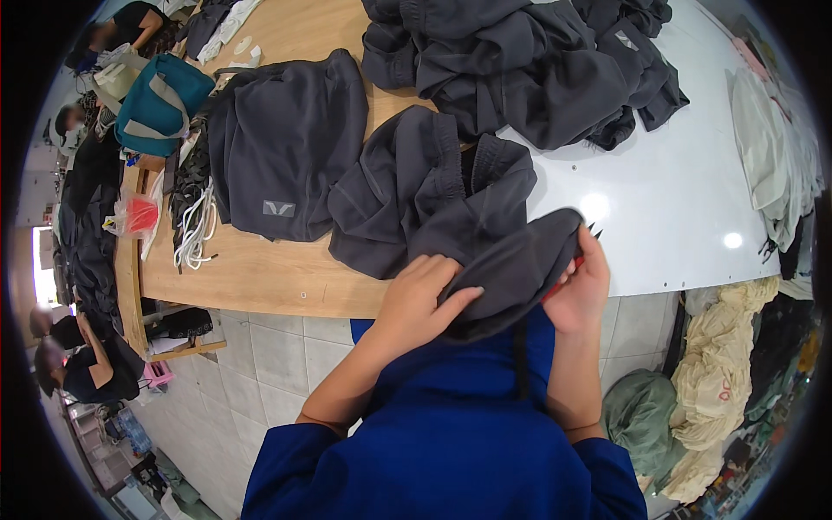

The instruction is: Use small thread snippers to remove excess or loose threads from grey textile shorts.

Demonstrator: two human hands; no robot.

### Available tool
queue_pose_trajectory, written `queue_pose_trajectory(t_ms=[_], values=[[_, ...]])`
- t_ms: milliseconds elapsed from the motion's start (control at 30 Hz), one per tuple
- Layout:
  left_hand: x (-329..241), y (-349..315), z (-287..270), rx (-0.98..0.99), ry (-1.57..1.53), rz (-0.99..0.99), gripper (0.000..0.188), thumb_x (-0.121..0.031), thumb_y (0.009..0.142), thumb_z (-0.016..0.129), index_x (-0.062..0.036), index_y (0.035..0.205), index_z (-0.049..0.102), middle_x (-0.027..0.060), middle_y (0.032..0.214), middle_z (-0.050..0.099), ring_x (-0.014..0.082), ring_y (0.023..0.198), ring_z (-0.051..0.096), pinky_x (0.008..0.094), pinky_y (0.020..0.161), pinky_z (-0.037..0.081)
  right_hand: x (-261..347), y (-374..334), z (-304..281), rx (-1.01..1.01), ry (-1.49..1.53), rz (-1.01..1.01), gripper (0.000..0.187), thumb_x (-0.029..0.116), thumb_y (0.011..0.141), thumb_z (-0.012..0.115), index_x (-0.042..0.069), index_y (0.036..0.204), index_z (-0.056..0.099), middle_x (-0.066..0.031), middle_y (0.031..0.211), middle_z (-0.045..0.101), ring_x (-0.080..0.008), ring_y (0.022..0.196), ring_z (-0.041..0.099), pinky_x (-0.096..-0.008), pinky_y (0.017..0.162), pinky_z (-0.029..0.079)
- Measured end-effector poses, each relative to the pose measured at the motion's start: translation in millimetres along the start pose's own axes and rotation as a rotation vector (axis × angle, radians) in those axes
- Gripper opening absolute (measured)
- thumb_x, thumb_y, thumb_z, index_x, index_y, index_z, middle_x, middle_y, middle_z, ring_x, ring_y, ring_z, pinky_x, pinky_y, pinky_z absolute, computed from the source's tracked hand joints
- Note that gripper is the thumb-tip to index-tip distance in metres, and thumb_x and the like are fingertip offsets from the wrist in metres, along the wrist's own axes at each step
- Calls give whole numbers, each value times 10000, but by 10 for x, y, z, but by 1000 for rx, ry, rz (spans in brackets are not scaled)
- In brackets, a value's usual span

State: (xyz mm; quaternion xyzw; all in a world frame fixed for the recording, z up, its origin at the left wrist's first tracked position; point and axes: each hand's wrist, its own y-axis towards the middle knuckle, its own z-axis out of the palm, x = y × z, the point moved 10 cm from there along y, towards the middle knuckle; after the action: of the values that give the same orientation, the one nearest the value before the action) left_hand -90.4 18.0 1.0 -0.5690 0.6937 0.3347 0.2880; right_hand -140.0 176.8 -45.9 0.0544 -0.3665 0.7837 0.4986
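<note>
A dark grey garment [433, 204] with gathered elastic edges lies at the table's front edge, its near end lifted toward me. My left hand [422, 303] grips that lifted end, thumb on top of the cloth and fingers partly hidden in the folds. On the other side, my right hand [582, 286] is closed at the garment's edge. Tucked in its palm is a red-handled pair of snips [555, 290], mostly covered; two dark points stick out past the fingers. How firmly the right fingers pinch the cloth is hidden.
Left of the garment lies a folded dark grey piece [290, 147] with a small light patch. More dark grey garments [529, 69] are heaped behind. White cords [198, 230] and a teal bag [165, 104] sit farther left. Cream cloth bundles [719, 373] lie at right. People work at left.
</note>
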Motion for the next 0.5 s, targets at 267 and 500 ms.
queue_pose_trajectory(t_ms=[267, 500], values=[[582, -373, 350, 238, -565, -605, 260, -272, 943, 523, -16, 923, 565, 91, 767, 619, 209, 630, 612, 286, 571, 475, 358, 60, 251, 104, -261, -281, 487, 244, 1000, 358, 72, 1442, 247, -141, 1082, 584, -139, 797, 557, -266, 671, 456], [535, -289, 327, 101, -1303, -614, 298, -283, 985, 452, -18, 1067, 563, 52, 870, 643, 112, 762, 637, 234, 676, 523, -3, -122, 248, 313, -627, -154, 320, 188, 988, 410, 35, 1269, 410, -92, 947, 584, -60, 640, 504, -184, 527, 394]])
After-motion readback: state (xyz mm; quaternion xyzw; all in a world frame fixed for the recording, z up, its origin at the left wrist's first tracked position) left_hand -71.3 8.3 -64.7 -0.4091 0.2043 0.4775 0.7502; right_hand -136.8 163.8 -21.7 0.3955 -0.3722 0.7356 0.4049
